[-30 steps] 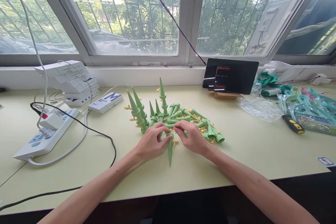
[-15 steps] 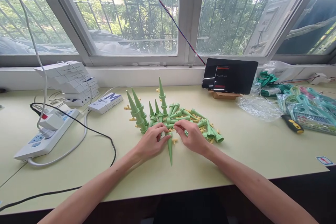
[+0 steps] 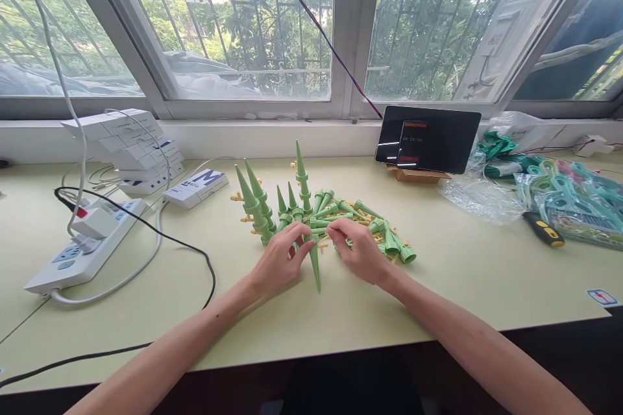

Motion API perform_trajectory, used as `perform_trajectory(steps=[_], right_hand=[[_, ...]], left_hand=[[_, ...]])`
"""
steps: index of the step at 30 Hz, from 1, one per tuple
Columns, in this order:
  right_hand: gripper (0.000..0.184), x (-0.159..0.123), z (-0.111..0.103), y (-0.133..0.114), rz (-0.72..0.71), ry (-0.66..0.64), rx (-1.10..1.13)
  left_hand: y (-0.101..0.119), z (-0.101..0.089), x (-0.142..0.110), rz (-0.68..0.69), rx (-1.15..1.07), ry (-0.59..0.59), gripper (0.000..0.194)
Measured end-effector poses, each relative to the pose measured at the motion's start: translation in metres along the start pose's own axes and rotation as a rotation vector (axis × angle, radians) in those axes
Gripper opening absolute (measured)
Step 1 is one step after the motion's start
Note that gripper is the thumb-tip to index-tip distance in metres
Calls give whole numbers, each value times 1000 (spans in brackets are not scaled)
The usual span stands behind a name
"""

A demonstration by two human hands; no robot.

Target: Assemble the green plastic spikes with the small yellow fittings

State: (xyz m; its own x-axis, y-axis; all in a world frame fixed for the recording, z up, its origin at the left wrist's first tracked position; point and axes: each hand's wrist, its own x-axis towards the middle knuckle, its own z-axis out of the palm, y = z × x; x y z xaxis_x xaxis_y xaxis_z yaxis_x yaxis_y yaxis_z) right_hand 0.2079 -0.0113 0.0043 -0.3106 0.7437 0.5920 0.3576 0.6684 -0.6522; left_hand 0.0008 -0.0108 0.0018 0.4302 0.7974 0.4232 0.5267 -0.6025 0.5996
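Observation:
My left hand pinches a green plastic watering spike by its wide collar end. Its tip points down toward the table's front edge, and a small yellow valve juts from its right side. Close by on the right, my right hand has thumb and forefinger pressed together; whatever is between them is too small to make out. Behind both hands lies a loose pile of green spikes with yellow valves among them. At the left of the pile, several stacked spikes stand upright, points up.
A power strip with cables and white boxes occupy the left side. At the back, a tablet leans behind a phone showing a timer. To the right are a screwdriver and plastic-wrapped goods.
My left hand has raised the spike slightly, moving its tip and valve away from the front edge. My right hand has shifted a little to the right, widening the gap between the hands.

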Motion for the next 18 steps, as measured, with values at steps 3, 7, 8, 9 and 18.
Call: perform_trajectory(steps=[3,7,8,9,18], right_hand=[[21,0,-1,-1,5,4,0],[20,1,-2,-1,3,11,-2],[19,1,-2,-1,4,17,-8],[19,1,-2,0,6,27,-16],[18,0,0,8,58,22,-85]], left_hand=[[1,0,0,-16,-26,52,9],[1,0,1,-5,-26,102,10],[1,0,1,-2,-24,111,11],[0,0,1,-1,-25,115,11],[-1,1,1,-10,-187,113,12]])
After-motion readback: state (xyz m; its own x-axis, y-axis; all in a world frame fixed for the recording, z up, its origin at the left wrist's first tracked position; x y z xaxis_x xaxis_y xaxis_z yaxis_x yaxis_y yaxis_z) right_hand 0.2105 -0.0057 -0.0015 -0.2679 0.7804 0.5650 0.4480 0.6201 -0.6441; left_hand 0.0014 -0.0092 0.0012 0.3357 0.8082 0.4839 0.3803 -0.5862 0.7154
